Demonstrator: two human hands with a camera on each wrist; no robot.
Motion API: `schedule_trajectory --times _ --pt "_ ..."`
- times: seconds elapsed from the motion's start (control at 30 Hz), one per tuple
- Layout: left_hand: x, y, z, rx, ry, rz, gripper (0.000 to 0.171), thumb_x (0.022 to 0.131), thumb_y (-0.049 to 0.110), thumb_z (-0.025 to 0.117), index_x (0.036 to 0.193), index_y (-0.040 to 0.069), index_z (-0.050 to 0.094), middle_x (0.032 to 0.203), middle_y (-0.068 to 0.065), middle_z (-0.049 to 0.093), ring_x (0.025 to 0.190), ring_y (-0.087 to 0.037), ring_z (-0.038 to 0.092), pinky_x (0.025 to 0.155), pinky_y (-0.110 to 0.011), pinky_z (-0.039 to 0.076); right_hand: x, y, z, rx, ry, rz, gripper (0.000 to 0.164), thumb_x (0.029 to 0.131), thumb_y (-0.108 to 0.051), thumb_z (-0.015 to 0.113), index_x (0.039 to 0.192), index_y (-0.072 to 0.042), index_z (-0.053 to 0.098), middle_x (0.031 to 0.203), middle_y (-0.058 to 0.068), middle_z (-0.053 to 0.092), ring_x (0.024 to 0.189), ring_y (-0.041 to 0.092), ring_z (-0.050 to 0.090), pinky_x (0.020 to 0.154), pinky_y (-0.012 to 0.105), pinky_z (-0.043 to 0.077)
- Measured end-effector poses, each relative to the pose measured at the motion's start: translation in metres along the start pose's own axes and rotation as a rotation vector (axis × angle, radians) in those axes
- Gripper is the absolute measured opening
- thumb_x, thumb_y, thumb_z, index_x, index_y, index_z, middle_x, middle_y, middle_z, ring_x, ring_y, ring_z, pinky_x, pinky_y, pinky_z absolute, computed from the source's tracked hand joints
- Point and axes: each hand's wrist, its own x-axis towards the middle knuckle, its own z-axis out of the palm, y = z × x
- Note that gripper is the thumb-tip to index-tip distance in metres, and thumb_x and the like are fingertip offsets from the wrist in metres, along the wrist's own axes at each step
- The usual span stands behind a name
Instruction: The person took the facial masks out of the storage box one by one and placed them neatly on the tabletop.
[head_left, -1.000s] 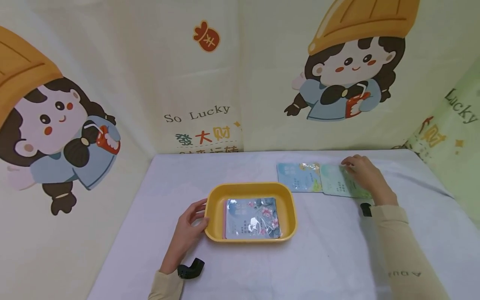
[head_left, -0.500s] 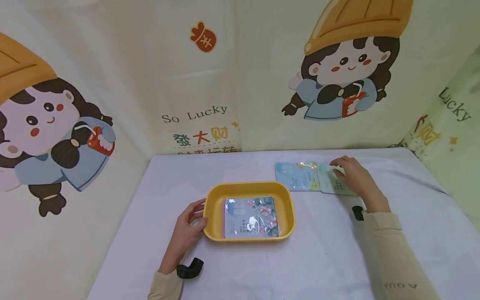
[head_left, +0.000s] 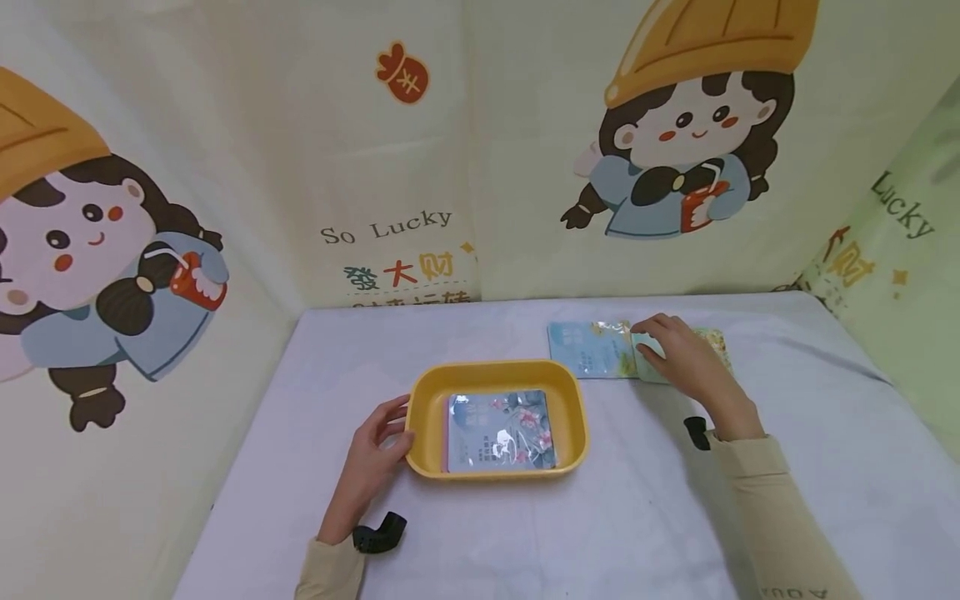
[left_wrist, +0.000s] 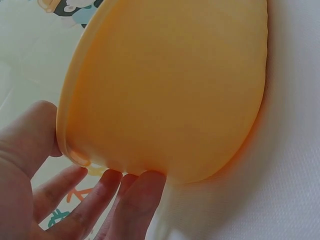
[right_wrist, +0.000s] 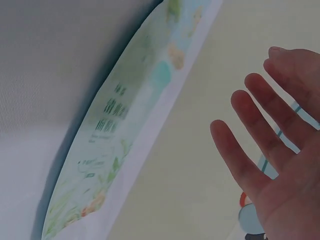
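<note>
A yellow tray [head_left: 426,417] stands on the table with a blue-grey packet [head_left: 498,429] printed with pink flowers lying in it. A pink edge shows under that packet. My left hand [head_left: 373,457] holds the tray's left end, thumb at the rim [left_wrist: 65,125] and fingertips against its outer wall. Behind and right of the tray, a light blue packet [head_left: 587,350] lies beside a pale green packet [head_left: 717,342]. My right hand [head_left: 686,358] is over the green packet, partly hiding it. In the right wrist view, its fingers [right_wrist: 237,155] are spread apart with nothing between them.
A white cloth [head_left: 600,533] covers the table. Behind it hangs a cream printed curtain [head_left: 525,167], which also runs along the left and right sides. A small black device [head_left: 380,533] is at the left wrist, another [head_left: 696,432] at the right.
My right hand has moved left across the green packet toward the blue one, uncovering the green packet's right end. The left hand stays at the tray. The head view has shifted slightly.
</note>
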Motion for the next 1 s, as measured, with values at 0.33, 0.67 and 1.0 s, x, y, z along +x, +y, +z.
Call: schedule_trajectory --times 0.33,0.67,1.0 --pt "0.005 0.0 0.002 -0.012 -0.024 -0.008 0.05 0.093 0.016 0.065 0.141 0.027 0.052 0.138 -0.005 0.055 0.119 -0.025 0.058 0.084 -0.028 0.058 -0.004 -0.013 0.002 0.004 0.044 -0.052 0.032 0.088 -0.006 0.072 0.119 0.002 0.063 0.113 0.017 0.063 0.103 0.034 0.058 0.084 0.052 0.054" --pt "0.001 -0.001 -0.003 -0.019 -0.027 -0.006 0.052 0.093 0.016 0.066 0.142 0.023 0.051 0.139 -0.008 0.054 0.119 -0.027 0.057 0.085 -0.025 0.058 -0.002 -0.044 0.011 0.021 -0.031 -0.076 0.036 0.091 -0.015 0.071 0.123 -0.002 0.06 0.121 0.017 0.06 0.116 0.037 0.056 0.089 0.054 0.054" --pt "0.002 0.0 -0.003 -0.033 -0.032 0.006 0.05 0.094 0.016 0.066 0.141 0.024 0.051 0.139 -0.007 0.054 0.12 -0.027 0.057 0.085 -0.027 0.058 0.005 -0.073 0.014 0.013 -0.042 -0.14 0.039 0.091 -0.018 0.072 0.125 -0.003 0.061 0.12 0.014 0.061 0.112 0.032 0.058 0.091 0.049 0.055"
